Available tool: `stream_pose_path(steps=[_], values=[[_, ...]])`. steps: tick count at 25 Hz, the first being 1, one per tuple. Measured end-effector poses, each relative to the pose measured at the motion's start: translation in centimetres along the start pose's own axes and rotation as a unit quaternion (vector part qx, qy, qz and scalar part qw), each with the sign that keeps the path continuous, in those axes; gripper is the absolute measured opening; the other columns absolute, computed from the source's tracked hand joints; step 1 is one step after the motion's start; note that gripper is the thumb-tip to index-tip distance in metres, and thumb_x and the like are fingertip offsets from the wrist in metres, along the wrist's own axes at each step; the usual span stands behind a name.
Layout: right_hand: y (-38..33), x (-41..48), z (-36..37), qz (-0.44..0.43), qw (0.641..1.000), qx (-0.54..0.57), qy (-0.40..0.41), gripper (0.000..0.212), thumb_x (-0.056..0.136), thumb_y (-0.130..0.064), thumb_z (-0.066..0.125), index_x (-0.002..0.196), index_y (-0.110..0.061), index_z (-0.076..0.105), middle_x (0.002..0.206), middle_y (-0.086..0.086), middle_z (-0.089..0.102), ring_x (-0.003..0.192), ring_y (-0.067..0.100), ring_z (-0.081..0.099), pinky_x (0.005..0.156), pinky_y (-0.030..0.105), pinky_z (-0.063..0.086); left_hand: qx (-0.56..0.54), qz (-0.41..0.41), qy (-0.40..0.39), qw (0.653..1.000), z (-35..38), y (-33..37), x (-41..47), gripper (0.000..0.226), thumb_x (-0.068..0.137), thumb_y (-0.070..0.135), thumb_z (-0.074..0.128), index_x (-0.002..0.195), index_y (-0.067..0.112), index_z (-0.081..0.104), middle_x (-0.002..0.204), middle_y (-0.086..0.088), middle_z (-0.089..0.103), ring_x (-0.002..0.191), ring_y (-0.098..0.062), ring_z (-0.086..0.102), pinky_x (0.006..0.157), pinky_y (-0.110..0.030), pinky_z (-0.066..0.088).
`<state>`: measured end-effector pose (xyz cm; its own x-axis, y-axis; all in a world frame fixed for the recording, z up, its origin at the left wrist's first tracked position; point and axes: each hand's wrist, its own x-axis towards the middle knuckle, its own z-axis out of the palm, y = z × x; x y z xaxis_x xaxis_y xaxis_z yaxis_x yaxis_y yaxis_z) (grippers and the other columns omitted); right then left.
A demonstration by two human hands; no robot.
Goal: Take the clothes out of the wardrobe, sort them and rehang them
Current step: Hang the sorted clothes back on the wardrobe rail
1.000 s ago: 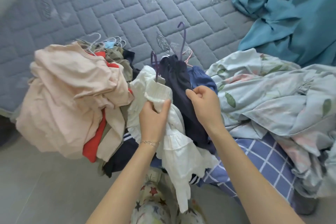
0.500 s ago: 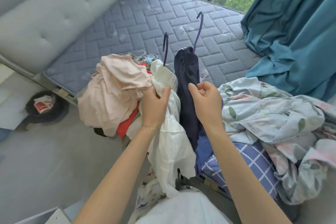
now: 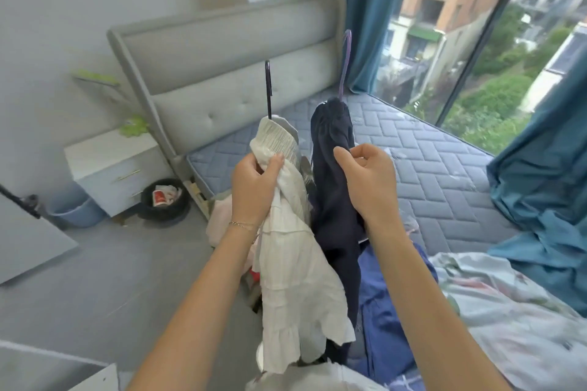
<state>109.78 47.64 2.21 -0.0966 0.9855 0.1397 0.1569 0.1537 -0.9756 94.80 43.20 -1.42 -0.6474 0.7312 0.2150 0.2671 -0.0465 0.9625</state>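
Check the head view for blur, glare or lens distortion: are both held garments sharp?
Head view: soft daylight from window, no glare; white garment in the left hand and navy garment in the right hand are sharp; headboard bowed by the wide angle; floral bedding slightly smeared.

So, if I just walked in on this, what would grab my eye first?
Two garments held up side by side in the middle: the left hand grips a white ruffled garment, the right hand pinches a navy garment, with a dark hanger hook and a purple hanger hook poking up above them. Behind lies a bare quilted mattress, with a big window and a teal curtain on the right.
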Motion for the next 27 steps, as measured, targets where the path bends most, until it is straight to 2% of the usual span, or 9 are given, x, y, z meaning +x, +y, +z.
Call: stream_pose_path(steps=[5,9,12,19,22,24,27], values=[[-3.8,-1.9,5.7,-0.037,0.994,0.01,-0.101,0.029,0.088,-0.02,0.06,0.067,-0.015,0.042,0.037,-0.013,0.029,0.036,0.006,0.025,0.039,0.014,0.022,0.001,0.002,0.093,0.996,-7.2,1.1,0.4,0.029,0.091,0.022,0.064,0.068,0.008,0.054,0.064,-0.003,0.054,0.059,-0.01,0.047,0.056,-0.025,0.038],[-6.2,-4.0,11.0,-0.069,0.983,0.012,-0.167,0.03,0.088,-0.02,0.061,0.066,-0.014,0.042,0.038,-0.013,0.031,0.038,0.006,0.027,0.04,0.014,0.026,0.011,-0.006,0.16,0.987,-13.6,1.1,0.7,0.032,0.09,0.021,0.065,0.063,0.016,0.049,0.061,0.002,0.051,0.054,-0.004,0.044,0.053,-0.021,0.036],[-7.7,-6.0,16.3,-0.081,0.974,0.023,-0.213,0.027,0.088,-0.02,0.061,0.068,-0.013,0.044,0.04,-0.012,0.031,0.04,0.006,0.026,0.041,0.014,0.027,0.017,-0.013,0.198,0.98,-19.1,0.3,1.0,0.033,0.09,0.023,0.065,0.062,0.017,0.049,0.062,0.003,0.052,0.057,-0.007,0.046,0.054,-0.023,0.037],[-10.2,-10.1,31.0,-0.076,0.958,0.026,-0.276,0.022,0.088,-0.019,0.06,0.073,-0.01,0.047,0.046,-0.006,0.032,0.044,0.009,0.027,0.04,0.017,0.027,0.032,-0.031,0.268,0.962,-33.7,-3.0,2.2,0.042,0.091,0.017,0.064,0.059,0.018,0.037,0.056,0.005,0.04,0.052,-0.004,0.037,0.048,-0.017,0.03],[-10.2,-11.1,36.6,-0.062,0.953,0.038,-0.295,0.02,0.088,-0.018,0.06,0.075,-0.011,0.046,0.047,-0.007,0.029,0.046,0.01,0.024,0.04,0.017,0.026,0.043,-0.051,0.292,0.954,-39.1,-5.3,3.7,0.042,0.091,0.018,0.064,0.059,0.017,0.037,0.057,0.004,0.04,0.053,-0.007,0.037,0.05,-0.02,0.031],[-10.1,-11.4,39.6,-0.069,0.95,0.027,-0.302,0.021,0.088,-0.019,0.059,0.074,-0.011,0.046,0.047,-0.007,0.029,0.048,0.01,0.025,0.044,0.018,0.027,0.052,-0.061,0.305,0.949,-41.9,-6.7,4.8,0.041,0.091,0.02,0.064,0.06,0.016,0.038,0.058,0.002,0.042,0.055,-0.009,0.039,0.052,-0.022,0.032],[-9.9,-11.0,44.2,-0.077,0.943,0.014,-0.323,0.023,0.088,-0.019,0.059,0.072,-0.011,0.045,0.046,-0.01,0.029,0.046,0.007,0.026,0.049,0.02,0.03,0.057,-0.075,0.334,0.938,-45.1,-8.6,7.0,0.043,0.09,0.02,0.064,0.058,0.016,0.036,0.056,0.004,0.039,0.052,-0.007,0.036,0.047,-0.016,0.03]])
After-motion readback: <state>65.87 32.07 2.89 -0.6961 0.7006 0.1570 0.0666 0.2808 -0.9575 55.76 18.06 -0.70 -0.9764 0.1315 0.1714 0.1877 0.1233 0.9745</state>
